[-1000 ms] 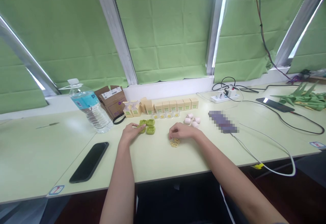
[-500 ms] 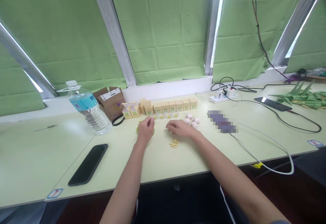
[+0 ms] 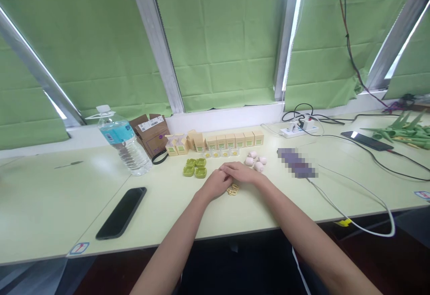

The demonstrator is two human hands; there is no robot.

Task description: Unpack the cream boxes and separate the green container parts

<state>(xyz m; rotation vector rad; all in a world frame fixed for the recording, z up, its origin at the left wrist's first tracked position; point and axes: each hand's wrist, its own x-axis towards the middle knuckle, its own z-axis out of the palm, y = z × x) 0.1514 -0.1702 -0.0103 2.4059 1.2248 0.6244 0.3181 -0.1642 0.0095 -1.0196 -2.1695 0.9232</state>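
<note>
My left hand (image 3: 218,184) and my right hand (image 3: 239,172) meet over the table. The right one's fingers lie extended across the fingers of the left, which are curled and partly covered; anything inside them is hidden. Just below sit several small yellow rings or loops (image 3: 233,190). Left of my hands, several small green square dishes (image 3: 200,172) form a tight group. Several pale pink, rounded pieces (image 3: 258,166) stand just beyond my right hand. Behind are a row of small clear containers with yellow centres (image 3: 225,153) and a row of small cream boxes (image 3: 230,142).
To the left are a large water bottle (image 3: 125,145), a brown carton (image 3: 151,138), a black band (image 3: 159,158) and a dark phone (image 3: 121,213). On the right, a blurred-out purple object (image 3: 297,163), cables, a power strip (image 3: 298,130), another phone (image 3: 367,141) and green pointed pieces (image 3: 406,127) lie.
My left hand has left the green dishes and moved right and down to my right hand. The right hand stays close to its earlier place. The view has shifted slightly.
</note>
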